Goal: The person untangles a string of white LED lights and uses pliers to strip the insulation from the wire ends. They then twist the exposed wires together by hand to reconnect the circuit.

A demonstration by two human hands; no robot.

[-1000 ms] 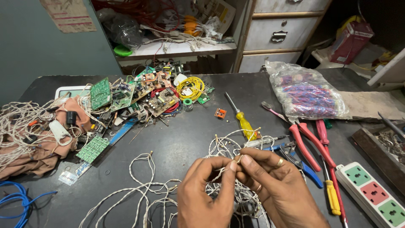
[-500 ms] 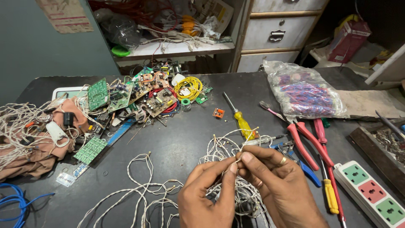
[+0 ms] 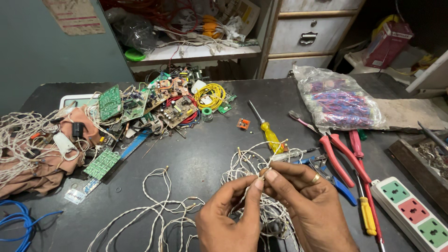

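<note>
Two hands are held close together low in the frame, over a dark table (image 3: 205, 154). A thin white twisted wire (image 3: 269, 161) is pinched btwn thumb and forefinger of the left hand (image 3: 231, 219); its other fingers are curled in. The same wire is pinched right beside that grip by the fingertips of the right hand (image 3: 305, 207), w/ a ring seen on one finger. Fingertips of both hands are touching or nearly so. The wire rises from the pinch toward a yellow-handled screwdriver (image 3: 266, 128) and belongs to a tangled bundle of white wire (image 3: 254, 170) lying under and just beyond the hands.

More loose white wire (image 3: 158, 210) is spread on the table to the left. Red-handled pliers (image 3: 338, 156) and blue-handled cutters (image 3: 333, 175) are laid just right of the hands. A white power strip (image 3: 413, 214) w/ coloured sockets is seen at the right edge. Circuit boards (image 3: 140, 105) and a yellow wire coil (image 3: 210, 95) are piled farther back, and a clear bag of coloured wires (image 3: 340, 100) is at back right.
</note>
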